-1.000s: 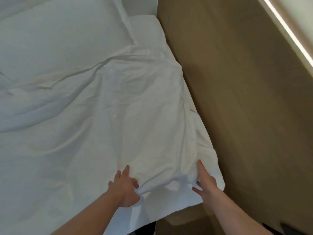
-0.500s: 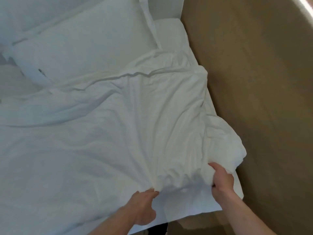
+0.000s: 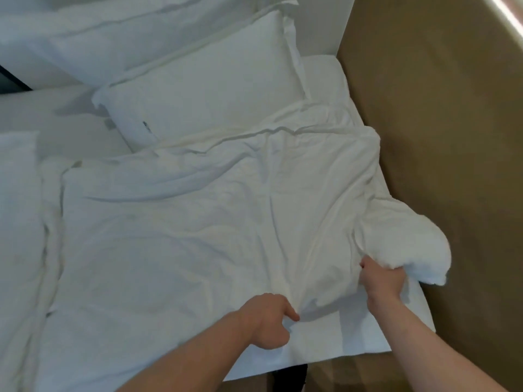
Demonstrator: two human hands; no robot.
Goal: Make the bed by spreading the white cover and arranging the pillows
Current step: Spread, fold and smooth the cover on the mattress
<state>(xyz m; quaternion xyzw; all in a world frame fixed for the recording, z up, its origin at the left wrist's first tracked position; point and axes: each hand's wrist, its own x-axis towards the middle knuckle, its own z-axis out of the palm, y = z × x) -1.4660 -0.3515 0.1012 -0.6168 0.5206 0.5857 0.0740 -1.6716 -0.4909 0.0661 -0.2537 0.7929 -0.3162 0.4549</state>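
The white cover (image 3: 198, 227) lies wrinkled across the bed, its near right corner bunched up over the bed's edge. My left hand (image 3: 268, 321) is closed on a fold of the cover near the front edge. Gripping the bunched corner further right is my right hand (image 3: 382, 281). A white pillow (image 3: 203, 89) lies at the head of the bed, its lower edge under the cover's top hem. Behind it rests a second white pillow (image 3: 113, 38).
A brown wall (image 3: 438, 123) runs close along the bed's right side. The bare white sheet (image 3: 396, 329) shows under the lifted corner. Another white duvet or bedding piece (image 3: 17, 222) lies at the left. A dark gap (image 3: 288, 380) shows below the bed's near edge.
The view has tilted up, showing more of the pillows. Both hands went from resting with spread fingers to gripping the cover. The right corner has bunched up higher.
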